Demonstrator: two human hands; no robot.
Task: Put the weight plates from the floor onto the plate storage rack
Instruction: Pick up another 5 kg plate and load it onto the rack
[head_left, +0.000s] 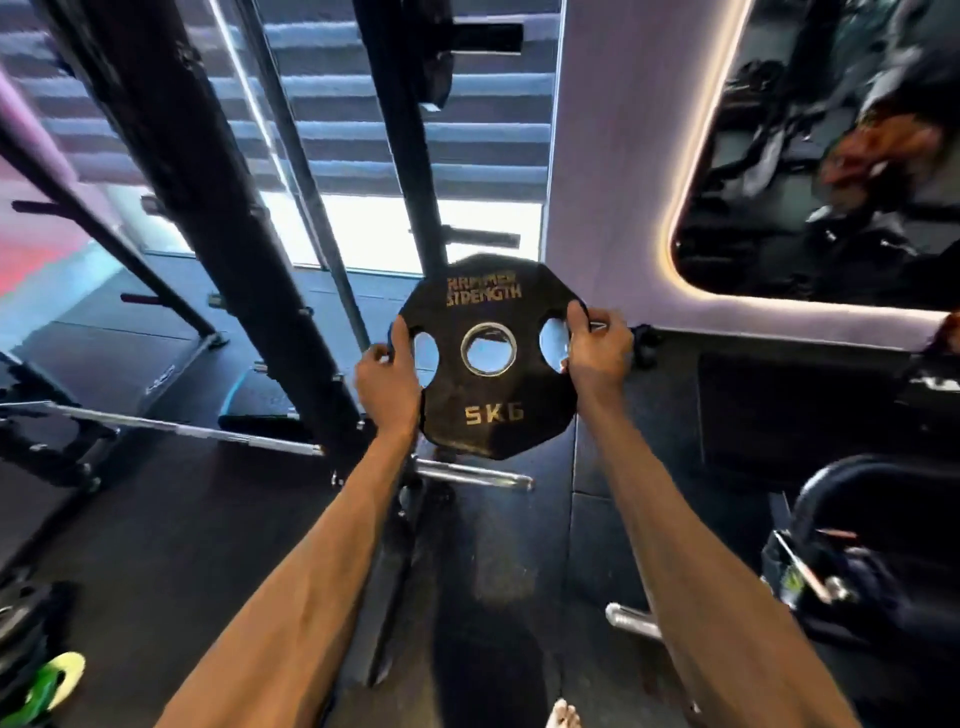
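Plate (493, 395) gripped at both side edges: left hand (387, 384), right hand (597, 353).

The dark rubber-tiled floor (171, 519) bears the foot of a black steel rack (395, 540). At its lower-left edge lies a stack of black weight plates (21, 623). A small lime-green plate (57, 680) lies just beside them.

- weight plate (493, 395): black, matt rubber-looking coat, dusty scuffs, gold print
- hub ring (464, 349) in its centre hole: bare metal, shiny
- rack upright (410, 182): black painted metal, matt
- peg (472, 475) low on rack: chrome, glossy
- barbell (182, 428): bright smooth metal
- floor (156, 519): dark matt tiles, rubber-looking
- wall panel (613, 156): pale, matt, faintly textured
- mirror (831, 234): glossy glass
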